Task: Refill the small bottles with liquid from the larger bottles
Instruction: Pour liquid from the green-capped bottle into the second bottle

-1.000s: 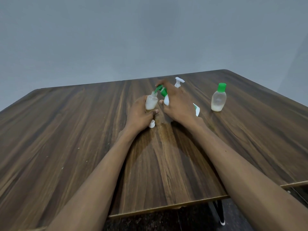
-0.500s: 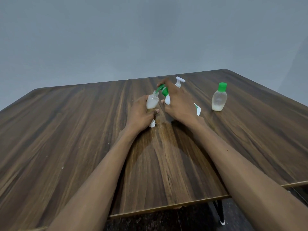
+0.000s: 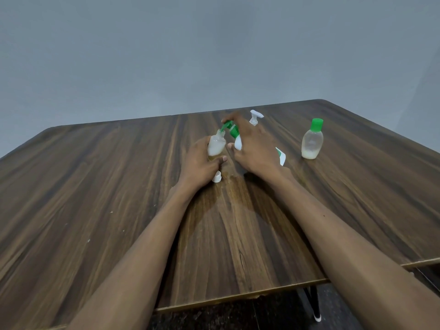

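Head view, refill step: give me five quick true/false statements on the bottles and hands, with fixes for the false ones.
1. The left hand holds a small uncapped bottle. True.
2. The right hand tilts a pump bottle with a green nozzle toward the small bottle's mouth. True.
3. The bottle with the green cap lies on its side. False: it stands upright on the table, apart from both hands.
4. A small white cap lies on the table near the left hand. True.
5. The capped bottle is full to the neck. False: only a shallow layer of pale liquid shows at its bottom.
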